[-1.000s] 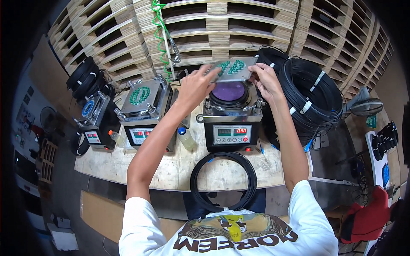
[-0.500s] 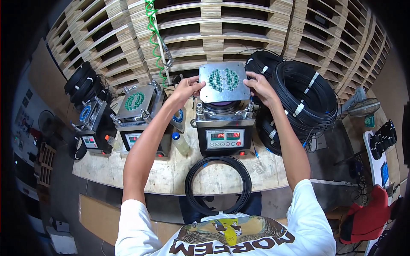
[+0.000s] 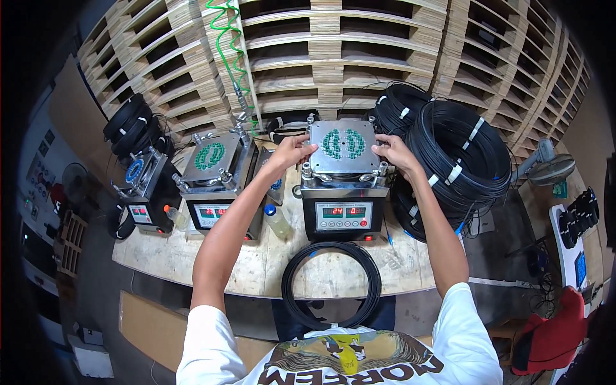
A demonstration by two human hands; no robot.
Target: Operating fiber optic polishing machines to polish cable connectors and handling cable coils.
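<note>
Holding square silver metal plate by opposite edges.
Reaching forward with curled left hand and right hand, pinching narrowly, with black box-shaped machine below grip.

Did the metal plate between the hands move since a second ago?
Yes, the metal plate moved down onto the black machine, between its corner posts.

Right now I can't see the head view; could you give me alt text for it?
A left hand and right hand grip opposite edges of a square metal plate with green fittings, atop a machine. Two similar machines stand left on the wooden bench; black cable coils sit right, stacked pallets behind.
</note>
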